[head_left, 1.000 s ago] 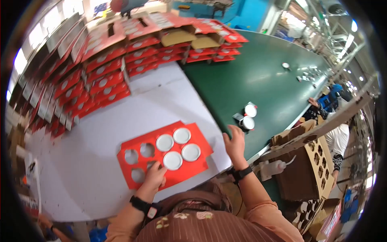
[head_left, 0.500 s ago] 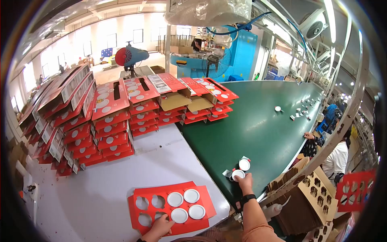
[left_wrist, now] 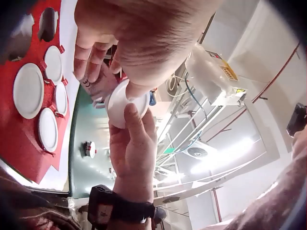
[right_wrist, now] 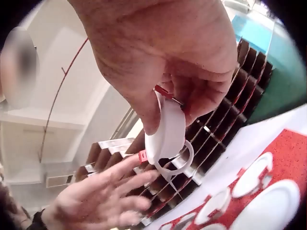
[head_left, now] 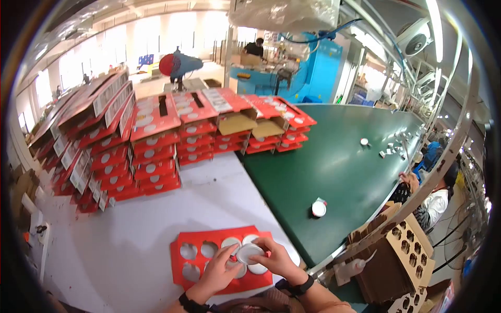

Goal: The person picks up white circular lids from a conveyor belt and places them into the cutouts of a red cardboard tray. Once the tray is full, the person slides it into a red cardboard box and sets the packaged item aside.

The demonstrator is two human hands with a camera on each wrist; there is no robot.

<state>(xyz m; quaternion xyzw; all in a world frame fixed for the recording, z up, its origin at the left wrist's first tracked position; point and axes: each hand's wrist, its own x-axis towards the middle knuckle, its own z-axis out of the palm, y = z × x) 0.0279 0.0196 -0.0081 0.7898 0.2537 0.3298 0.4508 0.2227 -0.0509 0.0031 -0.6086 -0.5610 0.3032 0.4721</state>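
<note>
A white round-lidded container [head_left: 250, 254] with red side clips is held above the red card [head_left: 177, 263]. My right hand [head_left: 282, 259] pinches it by its rim, thumb on one face and fingers behind. A thin white ring [right_wrist: 177, 165] hangs from the container in the right wrist view. My left hand [head_left: 218, 272] is at the opposite edge, its fingers extended and spread, the index fingertip [right_wrist: 136, 160] right at a red clip [right_wrist: 142, 156]. The red card has round holes, and several white lids [left_wrist: 29, 91] sit in its other holes, partly hidden by my hands in the head view.
Another white-lidded container [head_left: 319, 208] stands on the green belt [head_left: 292, 172], with more small items [head_left: 394, 146] farther along. Stacked red cartons [head_left: 156, 151] line the back of the white table [head_left: 141, 235]. Brown hole-cut cardboard [head_left: 412, 245] and a squeeze bottle [head_left: 355, 266] are at the right.
My right hand has taken one of the two near containers from the belt and brought it over the red card. My left hand has lifted from the card to meet it.
</note>
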